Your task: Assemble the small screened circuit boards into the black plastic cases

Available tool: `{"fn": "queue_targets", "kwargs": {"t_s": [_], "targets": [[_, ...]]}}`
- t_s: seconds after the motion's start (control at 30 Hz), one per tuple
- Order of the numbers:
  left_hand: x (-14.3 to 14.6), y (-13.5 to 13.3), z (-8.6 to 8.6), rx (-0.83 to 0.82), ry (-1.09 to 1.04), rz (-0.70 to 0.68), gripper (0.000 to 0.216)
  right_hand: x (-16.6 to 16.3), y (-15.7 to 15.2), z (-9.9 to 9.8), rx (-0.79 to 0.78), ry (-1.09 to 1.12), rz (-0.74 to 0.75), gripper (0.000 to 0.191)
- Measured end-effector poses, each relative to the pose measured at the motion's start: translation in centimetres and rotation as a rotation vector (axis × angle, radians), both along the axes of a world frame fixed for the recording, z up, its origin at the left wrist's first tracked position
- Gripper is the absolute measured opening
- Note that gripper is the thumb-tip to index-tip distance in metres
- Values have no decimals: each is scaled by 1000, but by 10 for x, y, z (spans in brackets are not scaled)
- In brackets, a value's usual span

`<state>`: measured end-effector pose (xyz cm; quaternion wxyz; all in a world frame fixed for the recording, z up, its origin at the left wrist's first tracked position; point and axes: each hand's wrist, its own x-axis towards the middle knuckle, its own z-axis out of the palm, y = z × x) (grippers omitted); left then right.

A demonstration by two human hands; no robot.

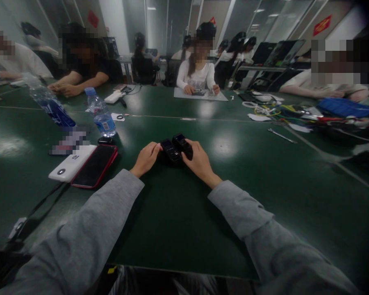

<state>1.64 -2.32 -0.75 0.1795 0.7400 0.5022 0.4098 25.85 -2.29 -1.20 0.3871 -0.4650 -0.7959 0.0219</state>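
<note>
Two small black box-shaped devices with little screens are side by side over the green table [178, 213], straight ahead of me. My left hand [146, 159] is closed, thumb and fingertips pinching the left edge of the left black device [171, 150]. Around the right black device [180, 141], my right hand [199, 161] is closed from its right side, the thumb near the gap between the two. Both devices tilt slightly and seem to touch or nearly touch. Their undersides are hidden, so I cannot tell whether they rest on the table.
To my left lie a red-edged phone [95, 167], a white power bank [72, 164] and a small black object [106, 140]. Two water bottles, one clear [101, 114], stand behind. A wrench [282, 136] and tangled cables [270, 110] lie right. Several people sit around.
</note>
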Motion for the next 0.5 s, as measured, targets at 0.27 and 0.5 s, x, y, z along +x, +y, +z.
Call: {"fn": "queue_targets", "kwargs": {"t_s": [0.27,0.5], "targets": [[1,1,-4,-51,-56,-118,51,9,2,11,188,185,-203,51],[1,-4,-3,43,117,-183,68,41,33,-15,-19,161,-318,46]]}}
